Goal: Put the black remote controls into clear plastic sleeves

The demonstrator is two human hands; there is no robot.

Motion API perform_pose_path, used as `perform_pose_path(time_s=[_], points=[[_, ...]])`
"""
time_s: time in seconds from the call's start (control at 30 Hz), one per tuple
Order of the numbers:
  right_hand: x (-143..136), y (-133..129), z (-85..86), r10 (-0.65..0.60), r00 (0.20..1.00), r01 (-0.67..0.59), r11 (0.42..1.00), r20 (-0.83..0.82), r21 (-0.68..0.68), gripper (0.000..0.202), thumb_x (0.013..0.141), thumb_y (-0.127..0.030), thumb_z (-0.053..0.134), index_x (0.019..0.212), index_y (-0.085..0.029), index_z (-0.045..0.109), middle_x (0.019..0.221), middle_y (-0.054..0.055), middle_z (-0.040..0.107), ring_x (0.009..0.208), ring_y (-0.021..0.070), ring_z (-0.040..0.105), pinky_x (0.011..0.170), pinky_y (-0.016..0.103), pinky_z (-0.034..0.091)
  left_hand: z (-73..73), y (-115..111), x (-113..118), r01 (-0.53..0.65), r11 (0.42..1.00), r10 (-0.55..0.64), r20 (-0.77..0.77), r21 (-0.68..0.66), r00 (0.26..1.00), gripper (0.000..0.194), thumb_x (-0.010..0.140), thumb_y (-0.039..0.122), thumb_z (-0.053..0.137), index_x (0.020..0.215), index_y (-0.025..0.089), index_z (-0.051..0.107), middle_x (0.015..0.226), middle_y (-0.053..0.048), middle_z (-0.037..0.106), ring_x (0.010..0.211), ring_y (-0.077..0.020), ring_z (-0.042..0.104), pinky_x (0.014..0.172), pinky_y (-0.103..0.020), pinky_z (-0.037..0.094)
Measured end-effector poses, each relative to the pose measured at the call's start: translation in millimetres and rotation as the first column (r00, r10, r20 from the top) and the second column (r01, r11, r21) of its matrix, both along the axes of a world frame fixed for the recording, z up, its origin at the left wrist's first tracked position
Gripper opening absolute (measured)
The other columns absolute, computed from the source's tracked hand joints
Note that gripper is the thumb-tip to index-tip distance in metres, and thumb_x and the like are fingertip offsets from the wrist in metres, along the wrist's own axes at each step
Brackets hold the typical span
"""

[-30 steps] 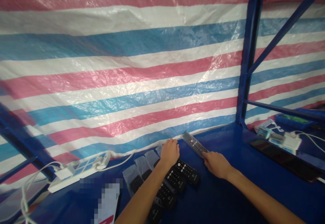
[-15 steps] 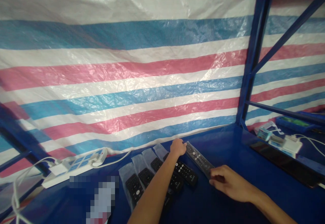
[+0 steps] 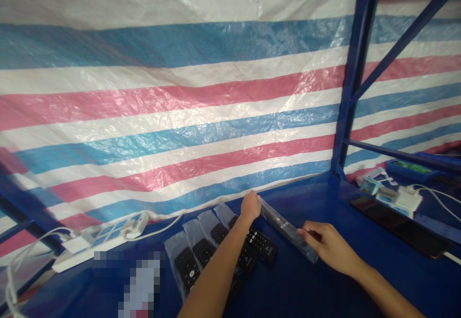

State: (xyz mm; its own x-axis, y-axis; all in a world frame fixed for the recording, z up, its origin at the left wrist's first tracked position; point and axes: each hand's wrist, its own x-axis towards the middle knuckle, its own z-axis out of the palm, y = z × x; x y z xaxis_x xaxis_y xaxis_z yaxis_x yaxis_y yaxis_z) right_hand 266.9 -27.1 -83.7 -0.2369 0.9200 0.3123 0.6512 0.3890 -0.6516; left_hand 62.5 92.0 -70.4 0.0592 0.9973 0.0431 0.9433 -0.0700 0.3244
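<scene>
A dark remote control in a clear plastic sleeve [image 3: 284, 224] lies slantwise between my hands. At its far end, my left hand [image 3: 251, 206] is closed with the fingertips pinching the sleeve. My right hand [image 3: 329, 245] grips the side of the sleeve near its close end, thumb and fingers together, and a flap of plastic sticks out below. To the left, several black remote controls [image 3: 261, 243] lie side by side on the blue table [image 3: 288, 289], with pale plastic sleeves [image 3: 209, 222] around or beneath their far ends. My left forearm hides parts of them.
A white power strip [image 3: 104, 238] with plugs and cables stands at the back left. On the right lie a dark phone-like slab [image 3: 398, 226] and white chargers [image 3: 406, 200]. A striped tarp [image 3: 180, 116] hangs behind, beside a blue metal post [image 3: 347, 97].
The sleeved remote has tilted, and its near end now extends past my right hand, which has shifted along it. My left hand stays at the far end. The view has moved slightly.
</scene>
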Motion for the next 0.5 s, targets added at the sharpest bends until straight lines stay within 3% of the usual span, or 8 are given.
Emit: perform_pose_path(time_s=[0.1, 0.23, 0.37, 0.5], points=[[0.0, -0.4, 1.0, -0.016, 0.999, 0.016, 1.000, 0.030, 0.004, 0.048, 0.089, -0.054, 0.039, 0.055, -0.021, 0.045, 0.054, -0.003, 0.047, 0.051, 0.0125, 0.045, 0.051, 0.024, 0.034, 1.9, -1.3, -2.3, 0.041, 0.999, -0.041, -0.020, -0.023, 0.999, 0.024, 0.091, 0.034, 0.051, 0.092, 0.014, 0.063, 0.096, -0.005, 0.068, 0.091, -0.0162, 0.063, 0.083, -0.033, 0.048], [0.2, -0.3, 0.9, -0.040, 0.998, 0.039, 0.999, 0.043, 0.014, 0.049, 0.090, -0.056, 0.036, 0.055, -0.022, 0.044, 0.054, -0.002, 0.049, 0.052, 0.0131, 0.047, 0.052, 0.025, 0.035, 13.6, -12.2, -1.3, 0.067, 0.997, -0.064, -0.067, 0.040, 0.996, 0.019, 0.091, 0.023, 0.047, 0.090, 0.017, 0.065, 0.098, -0.008, 0.069, 0.096, -0.0178, 0.063, 0.083, -0.028, 0.046], [1.6, -0.4, 0.6, -0.082, 0.997, 0.082, 0.996, 0.003, 0.035, 0.049, 0.091, -0.056, 0.034, 0.059, -0.022, 0.048, 0.055, -0.002, 0.051, 0.053, 0.0139, 0.049, 0.053, 0.025, 0.036, 44.7, -27.1, 3.3, 0.092, 0.982, -0.070, -0.130, 0.167, 0.989, 0.026, 0.093, 0.018, 0.037, 0.110, 0.020, 0.057, 0.106, -0.009, 0.067, 0.103, -0.0211, 0.061, 0.083, -0.031, 0.044], [2.5, -1.8, 1.7, -0.161, 0.987, 0.161, 0.987, -0.001, 0.027, 0.043, 0.090, -0.056, 0.035, 0.071, -0.023, 0.054, 0.054, -0.003, 0.050, 0.052, 0.0147, 0.050, 0.053, 0.025, 0.036, 85.6, -40.1, 6.5, 0.147, 0.954, -0.102, -0.180, 0.260, 0.978, 0.026, 0.096, 0.026, 0.031, 0.107, 0.024, 0.055, 0.104, -0.006, 0.066, 0.100, -0.0220, 0.061, 0.080, -0.031, 0.043]])
